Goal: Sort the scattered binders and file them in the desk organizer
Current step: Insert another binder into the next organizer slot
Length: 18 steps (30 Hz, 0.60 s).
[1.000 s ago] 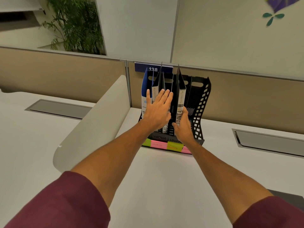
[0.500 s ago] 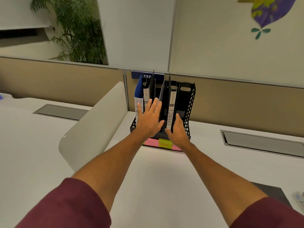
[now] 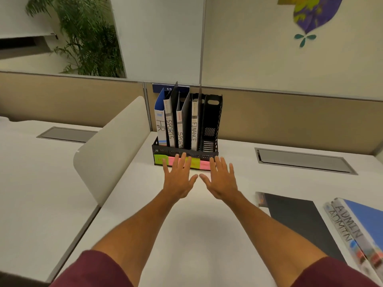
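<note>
Black organizer [image 3: 211,121], far: four binders [image 3: 170,125] filed. Near right, ADMIN pair [image 3: 348,226] and black binder [image 3: 298,216] unfiled. Empty, fingers spread: left hand [image 3: 179,179], right hand [image 3: 221,181].

Bright even light, soft shadows, wide-angle edge distortion

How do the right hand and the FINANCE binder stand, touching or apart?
Apart. The head view shows the right hand open in front of the desk organizer; its black front wall separates the fingers from the FINANCE binder.
</note>
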Motion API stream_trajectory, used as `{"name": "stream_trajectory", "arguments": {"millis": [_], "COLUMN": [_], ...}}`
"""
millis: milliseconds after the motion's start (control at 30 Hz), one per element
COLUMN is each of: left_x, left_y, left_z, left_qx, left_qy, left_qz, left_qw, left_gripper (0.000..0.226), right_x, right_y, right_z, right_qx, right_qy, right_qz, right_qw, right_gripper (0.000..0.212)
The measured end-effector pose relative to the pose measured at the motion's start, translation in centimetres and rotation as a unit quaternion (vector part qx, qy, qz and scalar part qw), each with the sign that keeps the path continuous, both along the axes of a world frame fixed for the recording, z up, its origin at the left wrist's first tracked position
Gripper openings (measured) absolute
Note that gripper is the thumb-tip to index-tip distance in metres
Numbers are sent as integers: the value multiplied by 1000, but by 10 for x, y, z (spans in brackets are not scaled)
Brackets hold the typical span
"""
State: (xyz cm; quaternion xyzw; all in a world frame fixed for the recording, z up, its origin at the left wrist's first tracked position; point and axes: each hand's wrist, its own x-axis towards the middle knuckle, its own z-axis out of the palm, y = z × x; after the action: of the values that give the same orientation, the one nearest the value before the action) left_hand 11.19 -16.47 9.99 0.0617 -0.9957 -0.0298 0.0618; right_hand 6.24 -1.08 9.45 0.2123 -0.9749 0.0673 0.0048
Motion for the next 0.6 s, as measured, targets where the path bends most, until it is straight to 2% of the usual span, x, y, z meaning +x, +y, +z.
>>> {"name": "stream_trajectory", "arguments": {"millis": [133, 233, 333, 400, 467, 533, 600], "left_x": [26, 43, 62, 74, 87, 99, 108], "left_y": [13, 23, 34, 42, 51, 60, 70], "left_z": [-21, -31, -38, -42, -47, -52, -57], "left_qx": [-4, -2, -2, -2, -5, -4, -2], "left_qy": [-31, -40, -49, -52, -52, -50, -57], "left_qz": [-3, -17, -37, -54, -71, -87, -99], "left_qw": [1000, 999, 998, 997, 996, 995, 993], "left_gripper": [69, 68, 68, 68, 71, 79, 75], "right_x": [35, 57, 85, 103, 119, 135, 151], "right_y": [19, 33, 44, 53, 63, 72, 83], "right_z": [-19, -32, -43, -50, -56, -62, -66], "right_qx": [14, 18, 15, 14, 19, 7, 3], "right_qy": [-11, -19, -34, -41, -41, -38, -45], "right_qz": [-15, -37, -60, -76, -91, -107, -123], "right_qw": [1000, 999, 997, 996, 995, 994, 991], "right_gripper": [79, 94, 78, 76, 88, 114, 125]}}
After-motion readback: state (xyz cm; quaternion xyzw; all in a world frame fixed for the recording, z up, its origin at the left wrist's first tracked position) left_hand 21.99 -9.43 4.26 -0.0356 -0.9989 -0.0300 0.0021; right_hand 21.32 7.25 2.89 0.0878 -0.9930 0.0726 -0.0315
